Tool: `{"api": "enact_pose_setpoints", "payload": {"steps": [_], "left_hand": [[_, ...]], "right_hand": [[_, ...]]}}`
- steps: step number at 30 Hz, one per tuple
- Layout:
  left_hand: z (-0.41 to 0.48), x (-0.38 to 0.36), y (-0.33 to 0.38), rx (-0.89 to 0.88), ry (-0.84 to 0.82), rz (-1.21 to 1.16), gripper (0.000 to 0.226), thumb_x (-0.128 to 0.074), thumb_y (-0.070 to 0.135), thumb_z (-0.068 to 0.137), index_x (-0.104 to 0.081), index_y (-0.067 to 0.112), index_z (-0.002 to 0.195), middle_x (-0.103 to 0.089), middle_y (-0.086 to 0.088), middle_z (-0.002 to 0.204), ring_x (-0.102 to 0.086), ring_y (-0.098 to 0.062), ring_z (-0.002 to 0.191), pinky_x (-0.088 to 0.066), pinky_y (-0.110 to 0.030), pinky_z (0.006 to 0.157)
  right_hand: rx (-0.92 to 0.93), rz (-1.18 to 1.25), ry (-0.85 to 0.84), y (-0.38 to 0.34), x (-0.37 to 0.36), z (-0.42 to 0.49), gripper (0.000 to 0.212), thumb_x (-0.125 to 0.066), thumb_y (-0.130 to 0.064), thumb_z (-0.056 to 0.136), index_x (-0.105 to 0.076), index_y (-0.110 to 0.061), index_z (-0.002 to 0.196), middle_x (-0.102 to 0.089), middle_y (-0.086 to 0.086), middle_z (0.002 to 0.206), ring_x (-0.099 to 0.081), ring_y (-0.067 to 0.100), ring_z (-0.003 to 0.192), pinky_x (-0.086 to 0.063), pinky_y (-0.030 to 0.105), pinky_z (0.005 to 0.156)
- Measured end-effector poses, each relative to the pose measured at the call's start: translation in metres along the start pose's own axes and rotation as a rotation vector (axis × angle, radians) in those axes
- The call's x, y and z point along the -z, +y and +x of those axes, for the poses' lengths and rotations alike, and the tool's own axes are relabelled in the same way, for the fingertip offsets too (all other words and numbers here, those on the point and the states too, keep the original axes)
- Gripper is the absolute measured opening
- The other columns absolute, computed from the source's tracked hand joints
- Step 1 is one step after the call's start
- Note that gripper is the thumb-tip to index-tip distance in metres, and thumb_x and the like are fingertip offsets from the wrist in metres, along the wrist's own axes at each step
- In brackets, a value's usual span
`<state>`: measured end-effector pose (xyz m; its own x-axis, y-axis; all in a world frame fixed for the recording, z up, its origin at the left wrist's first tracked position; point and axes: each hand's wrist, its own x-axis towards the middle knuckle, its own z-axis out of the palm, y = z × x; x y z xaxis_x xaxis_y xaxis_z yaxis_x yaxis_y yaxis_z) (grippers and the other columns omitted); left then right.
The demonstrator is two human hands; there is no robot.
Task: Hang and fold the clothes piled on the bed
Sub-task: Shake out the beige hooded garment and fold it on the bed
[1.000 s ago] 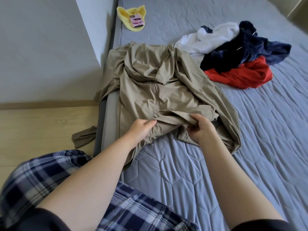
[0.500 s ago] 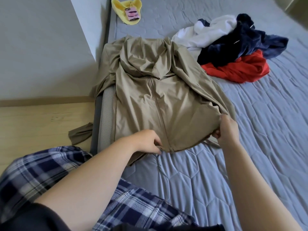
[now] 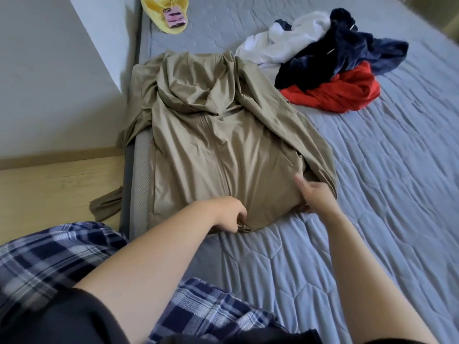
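Grey quilted bed (image 3: 323,269) fills the view, with the person's plaid trousers (image 3: 49,256) nearest the camera, below both wrists. The step in hand looks to be squaring the tan jacket (image 3: 211,150) flat before it is folded.

The left hand (image 3: 223,212) has its fingers curled down on the middle of the hem, pinching it where the zip (image 3: 218,157) ends. The right hand (image 3: 320,197) lies further along the same hem toward the corner. Its index finger is straight on the cloth. The other fingers are blurred, so it reads as a loose, flat hand, not a pinch.

From both grips the jacket runs straight away, front up, hem at the fingertips and hood (image 3: 193,90) at the far end. To do this well, I would pull the hem taut between the hands and sweep the creases outward from the zip. Then both sleeves come in over the body.

One sleeve (image 3: 106,204) has slid off the mattress edge, out past the left hand, and hangs to the wooden floor (image 3: 62,182). It needs lifting back first. The other sleeve (image 3: 285,115) lies crumpled just beyond the right hand.

Further off, beyond the right hand, waits the pile (image 3: 335,58) of white, navy and red clothes, close to the jacket's shoulder. Farthest off, beyond the hood, a phone (image 3: 173,17) sits on a yellow cloth (image 3: 159,8).
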<state>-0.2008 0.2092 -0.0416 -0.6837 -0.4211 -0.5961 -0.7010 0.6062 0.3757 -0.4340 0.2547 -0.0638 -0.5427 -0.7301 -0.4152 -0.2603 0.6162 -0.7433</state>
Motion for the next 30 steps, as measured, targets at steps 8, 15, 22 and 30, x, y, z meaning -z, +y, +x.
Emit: {"api": "enact_pose_setpoints", "payload": {"steps": [8,15,22,30], "left_hand": [[0.034,0.006,0.023,0.088,0.284,-0.033,0.046,-0.047,0.045,0.092,-0.044,0.026,0.135,-0.044,-0.003,0.127,-0.053,-0.027,0.110,-0.041,-0.035,0.078],[0.062,-0.001,0.065,0.106,0.226,0.537,0.077,-0.059,0.036,0.088,-0.017,0.013,0.149,-0.048,-0.010,0.130,-0.056,-0.030,0.110,-0.042,-0.035,0.077],[0.068,0.009,0.060,0.005,0.109,0.280,0.036,-0.054,0.013,0.085,-0.045,0.008,0.119,-0.060,-0.014,0.113,-0.059,-0.035,0.103,-0.037,-0.033,0.070],[0.072,0.012,0.057,0.080,0.045,0.153,0.020,-0.051,0.011,0.081,-0.037,0.019,0.093,-0.057,-0.007,0.097,-0.052,-0.027,0.083,-0.034,-0.030,0.059]], "right_hand": [[-0.227,-0.184,0.244,0.015,0.013,0.032,0.031,-0.059,-0.019,0.083,-0.053,-0.001,0.107,-0.058,0.019,0.099,-0.061,0.036,0.090,-0.042,0.034,0.067],[-0.335,0.916,0.245,-0.047,0.073,0.086,0.018,-0.037,0.005,0.096,-0.046,-0.001,0.082,-0.055,0.016,0.075,-0.065,0.024,0.063,-0.058,0.028,0.059],[0.548,0.234,0.687,-0.132,0.110,0.105,0.061,-0.033,0.007,0.078,-0.042,-0.006,0.137,-0.030,0.014,0.151,-0.031,0.021,0.137,-0.017,-0.008,0.087],[-0.037,-0.235,0.081,-0.050,0.044,0.109,0.050,-0.053,-0.039,0.093,-0.050,0.002,0.121,-0.056,0.020,0.119,-0.055,0.033,0.106,-0.041,0.033,0.079]]}}
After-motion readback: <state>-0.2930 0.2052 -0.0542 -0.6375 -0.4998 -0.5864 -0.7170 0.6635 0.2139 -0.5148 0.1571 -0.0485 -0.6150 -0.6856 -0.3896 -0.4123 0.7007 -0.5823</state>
